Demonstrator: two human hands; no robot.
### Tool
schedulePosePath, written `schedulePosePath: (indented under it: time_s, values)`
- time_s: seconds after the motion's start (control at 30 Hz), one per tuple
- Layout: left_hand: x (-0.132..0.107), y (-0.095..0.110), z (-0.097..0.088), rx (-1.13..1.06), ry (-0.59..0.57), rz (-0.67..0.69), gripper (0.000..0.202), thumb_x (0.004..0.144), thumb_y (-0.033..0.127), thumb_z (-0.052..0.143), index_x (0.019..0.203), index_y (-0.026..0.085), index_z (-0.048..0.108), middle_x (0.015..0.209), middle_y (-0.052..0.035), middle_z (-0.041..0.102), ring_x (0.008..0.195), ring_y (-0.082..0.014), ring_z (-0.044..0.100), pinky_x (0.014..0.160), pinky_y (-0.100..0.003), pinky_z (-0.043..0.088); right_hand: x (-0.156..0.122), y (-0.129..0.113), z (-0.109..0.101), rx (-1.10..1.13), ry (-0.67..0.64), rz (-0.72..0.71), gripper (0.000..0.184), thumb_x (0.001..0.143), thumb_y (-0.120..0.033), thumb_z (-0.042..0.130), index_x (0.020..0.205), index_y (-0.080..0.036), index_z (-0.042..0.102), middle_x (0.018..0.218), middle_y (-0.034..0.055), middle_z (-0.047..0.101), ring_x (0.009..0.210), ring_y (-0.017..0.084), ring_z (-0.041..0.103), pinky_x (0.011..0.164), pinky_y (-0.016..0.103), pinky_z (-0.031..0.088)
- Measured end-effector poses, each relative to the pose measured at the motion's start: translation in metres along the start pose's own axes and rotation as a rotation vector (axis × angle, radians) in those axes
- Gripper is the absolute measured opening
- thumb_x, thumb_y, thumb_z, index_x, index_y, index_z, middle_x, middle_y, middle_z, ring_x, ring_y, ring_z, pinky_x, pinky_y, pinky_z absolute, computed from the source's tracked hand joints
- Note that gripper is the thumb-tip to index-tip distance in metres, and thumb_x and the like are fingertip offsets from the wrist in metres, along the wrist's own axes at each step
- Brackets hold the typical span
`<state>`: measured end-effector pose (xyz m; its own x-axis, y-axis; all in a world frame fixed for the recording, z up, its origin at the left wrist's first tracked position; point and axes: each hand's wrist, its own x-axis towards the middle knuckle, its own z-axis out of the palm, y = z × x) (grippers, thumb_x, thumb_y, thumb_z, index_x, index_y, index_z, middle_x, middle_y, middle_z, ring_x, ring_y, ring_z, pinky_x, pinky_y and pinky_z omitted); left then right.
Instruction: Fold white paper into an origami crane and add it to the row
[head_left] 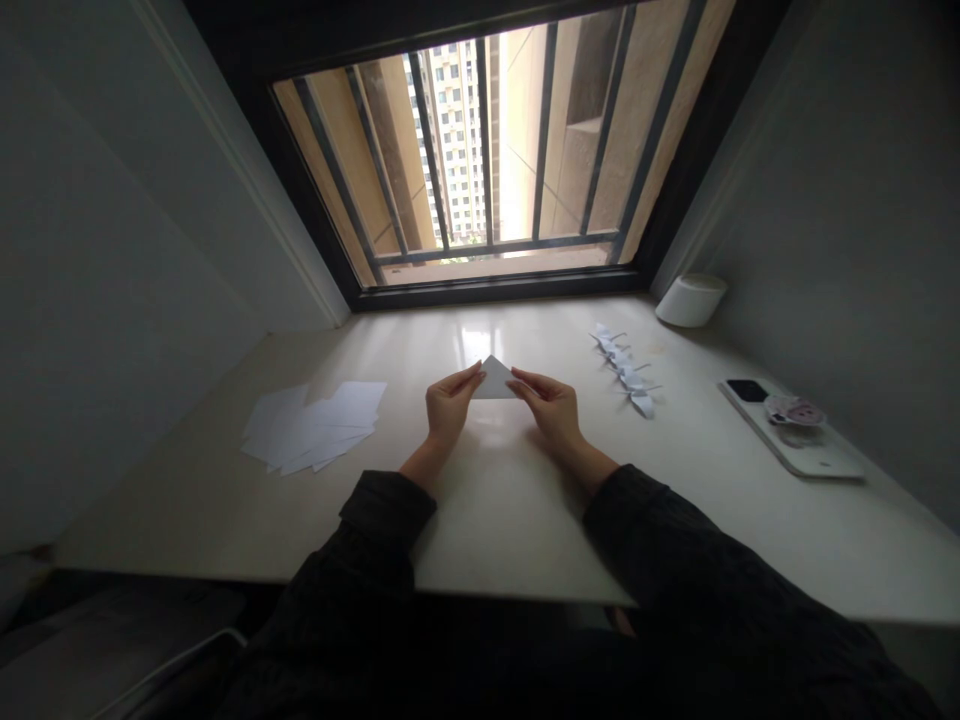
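A sheet of white paper folded into a triangle (495,380) is held up over the middle of the white ledge, its point facing the window. My left hand (452,398) pinches the triangle's left corner between thumb and fingers. At the opposite corner, my right hand (549,402) grips the paper in the same way. To the left lies a loose, overlapping pile of white paper sheets (319,425). Several small folded paper cranes (624,368) stand in a slanting row to the right of my right hand.
A phone (787,430) with a round grip on its back lies at the right. Behind it, a white cylindrical object (690,300) sits by the wall. A barred window with a dark frame (495,292) borders the far side of the ledge (495,540).
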<state>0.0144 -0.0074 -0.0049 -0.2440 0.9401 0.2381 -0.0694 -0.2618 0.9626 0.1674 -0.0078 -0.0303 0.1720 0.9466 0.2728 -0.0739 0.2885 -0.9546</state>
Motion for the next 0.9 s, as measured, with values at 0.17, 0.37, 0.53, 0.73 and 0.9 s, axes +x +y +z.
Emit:
schedulePosePath:
  time_s: [0.17,0.37,0.53,0.73,0.9]
  values:
    - [0.003,0.000,-0.002,0.029,-0.034,0.006,0.032,0.065,0.033,0.077,0.093,0.020,0.074,0.096,-0.0061,0.073,0.091,-0.0226,0.067,0.090,-0.038,0.050,-0.001,0.001,0.001,-0.028,0.014,-0.020,0.034,0.068,-0.042,0.073,0.097,-0.023,0.073,0.098,0.0043,0.073,0.093,0.026,0.068,0.088,0.043,0.053]
    - [0.020,0.013,-0.007,0.075,-0.061,0.029,0.027,0.064,0.034,0.077,0.087,0.020,0.075,0.090,-0.0062,0.074,0.085,-0.0213,0.067,0.085,-0.036,0.051,0.007,-0.006,0.011,-0.056,0.019,-0.015,0.035,0.069,-0.044,0.071,0.097,-0.023,0.073,0.098,0.0049,0.073,0.090,0.025,0.068,0.084,0.041,0.054]
    - [0.029,0.014,-0.016,0.062,-0.011,0.001,0.027,0.062,0.031,0.079,0.085,0.019,0.075,0.087,-0.0075,0.074,0.084,-0.0211,0.067,0.085,-0.035,0.049,0.021,-0.005,0.025,-0.093,-0.048,0.047,0.036,0.067,-0.042,0.072,0.095,-0.020,0.074,0.086,0.0064,0.075,0.079,0.024,0.069,0.075,0.037,0.054]
    - [0.022,-0.002,-0.023,0.062,0.009,-0.054,0.028,0.064,0.034,0.077,0.087,0.019,0.075,0.092,-0.0079,0.073,0.089,-0.0229,0.066,0.087,-0.036,0.048,0.014,0.010,0.027,-0.090,-0.091,0.022,0.035,0.069,-0.043,0.071,0.097,-0.022,0.072,0.088,0.0058,0.074,0.082,0.023,0.068,0.077,0.036,0.053]
    - [0.016,-0.008,-0.021,0.084,-0.009,-0.097,0.027,0.067,0.034,0.075,0.088,0.018,0.075,0.093,-0.0085,0.073,0.091,-0.0238,0.066,0.087,-0.037,0.049,0.006,0.015,0.021,-0.083,-0.067,0.091,0.038,0.069,-0.045,0.070,0.098,-0.020,0.071,0.087,0.0072,0.074,0.078,0.023,0.068,0.071,0.035,0.054]
